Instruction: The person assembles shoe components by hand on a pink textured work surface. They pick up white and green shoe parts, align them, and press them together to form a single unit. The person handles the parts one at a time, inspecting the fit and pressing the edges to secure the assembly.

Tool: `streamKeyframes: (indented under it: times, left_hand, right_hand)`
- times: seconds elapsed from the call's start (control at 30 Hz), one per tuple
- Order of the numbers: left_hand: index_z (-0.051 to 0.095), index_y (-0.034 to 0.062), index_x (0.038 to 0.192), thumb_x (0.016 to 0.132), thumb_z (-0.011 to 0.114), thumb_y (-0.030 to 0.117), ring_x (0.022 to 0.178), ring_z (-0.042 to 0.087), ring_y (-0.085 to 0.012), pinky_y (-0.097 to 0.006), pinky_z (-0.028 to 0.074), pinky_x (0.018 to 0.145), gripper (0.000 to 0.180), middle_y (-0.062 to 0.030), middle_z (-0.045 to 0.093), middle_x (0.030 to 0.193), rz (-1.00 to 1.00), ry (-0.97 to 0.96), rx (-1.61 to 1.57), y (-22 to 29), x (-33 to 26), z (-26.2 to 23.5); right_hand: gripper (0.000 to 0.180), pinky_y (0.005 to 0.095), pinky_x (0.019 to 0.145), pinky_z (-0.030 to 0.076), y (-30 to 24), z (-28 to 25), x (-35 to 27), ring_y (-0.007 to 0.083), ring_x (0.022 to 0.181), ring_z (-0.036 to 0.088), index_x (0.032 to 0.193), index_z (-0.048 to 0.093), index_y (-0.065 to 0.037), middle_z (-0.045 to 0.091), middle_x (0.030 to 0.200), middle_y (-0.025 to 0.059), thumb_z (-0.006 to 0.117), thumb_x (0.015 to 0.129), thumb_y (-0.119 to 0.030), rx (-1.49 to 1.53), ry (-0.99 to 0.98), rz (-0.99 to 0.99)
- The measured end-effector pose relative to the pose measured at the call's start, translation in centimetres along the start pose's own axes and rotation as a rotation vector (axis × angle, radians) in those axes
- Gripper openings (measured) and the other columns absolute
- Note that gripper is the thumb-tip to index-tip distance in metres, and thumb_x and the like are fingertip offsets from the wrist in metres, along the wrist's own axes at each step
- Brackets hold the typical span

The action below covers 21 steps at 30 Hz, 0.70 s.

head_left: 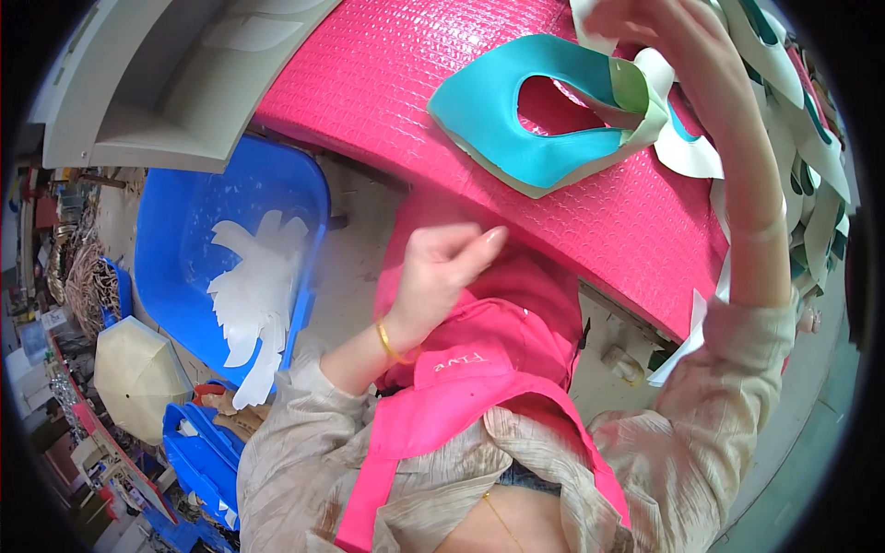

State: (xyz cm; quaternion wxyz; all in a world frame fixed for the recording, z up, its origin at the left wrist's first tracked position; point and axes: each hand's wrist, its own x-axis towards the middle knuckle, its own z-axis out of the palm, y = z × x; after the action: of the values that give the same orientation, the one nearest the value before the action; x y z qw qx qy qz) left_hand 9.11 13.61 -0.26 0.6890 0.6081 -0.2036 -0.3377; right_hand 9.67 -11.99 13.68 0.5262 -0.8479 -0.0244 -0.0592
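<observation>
Just off the front edge of the pink table, my left hand (447, 267) is closed, thumb pressed against the curled fingers; whether anything is inside is hidden. My right hand (650, 20) reaches to the table's far side, blurred and partly cut off by the upper rim, beside a small white piece (590, 28). Its grip cannot be made out. Between the hands lies a teal shoe upper (502, 106) with a pale edge and a light green patch at its heel end, its opening showing the pink surface. Another white-and-teal upper piece (687, 152) rests under my right forearm.
The pink quilted table cover (369, 92) slopes across the view. Many white and green upper pieces (811, 138) hang at the right. On the left stand a grey shelf unit (147, 152) and a blue bin (175, 240) with white strips (253, 295) in it.
</observation>
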Motion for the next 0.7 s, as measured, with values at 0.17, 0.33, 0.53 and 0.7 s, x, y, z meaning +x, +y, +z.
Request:
streamKeyframes:
  times: [0.17,0.33,0.53,0.7]
  left_hand:
    - [0.060,0.0003,0.096,0.066,0.070,0.013,0.088,0.057,-0.0308,-0.039,0.044,0.080,0.034,-0.0134,0.062,0.093,0.736,0.218,0.826,-0.4,8.9,6.6]
    - [0.062,0.0031,0.093,0.065,0.064,0.003,0.085,0.059,-0.0284,-0.037,0.046,0.076,0.028,-0.0119,0.063,0.090,0.539,0.012,0.696,-2.1,10.7,5.0]
    - [0.063,0.0028,0.086,0.063,0.058,-0.005,0.077,0.061,-0.0270,-0.035,0.048,0.068,0.025,-0.0107,0.063,0.083,0.588,0.094,0.606,-2.1,10.6,4.5]
    - [0.062,0.0026,0.081,0.065,0.059,-0.003,0.074,0.060,-0.0280,-0.036,0.047,0.064,0.018,-0.0104,0.062,0.079,0.691,0.089,0.801,-2.0,10.9,4.4]
  right_hand:
    - [0.055,0.0339,0.088,0.040,3.9,3.2,6.2,0.0211,0.102,0.051,0.107,0.052,-0.004,0.056,0.101,0.0098,0.026,0.092,-0.050,0.731,0.128,0.113]
    - [0.037,0.0319,0.084,0.043,6.0,2.6,0.9,0.0179,0.099,0.052,0.116,0.048,-0.004,0.049,0.116,0.0083,0.053,0.084,-0.024,-0.059,-0.311,0.286]
    - [0.024,0.0336,0.065,0.050,6.5,2.5,-5.9,0.0241,0.078,0.059,0.087,0.052,-0.005,0.054,0.083,0.0092,0.059,0.065,0.000,-1.233,-0.300,0.034]
    - [0.017,0.0333,0.060,0.049,8.1,3.1,-6.4,0.0239,0.071,0.059,0.080,0.053,-0.006,0.053,0.074,0.0076,0.057,0.065,0.000,-1.199,-0.087,-0.066]
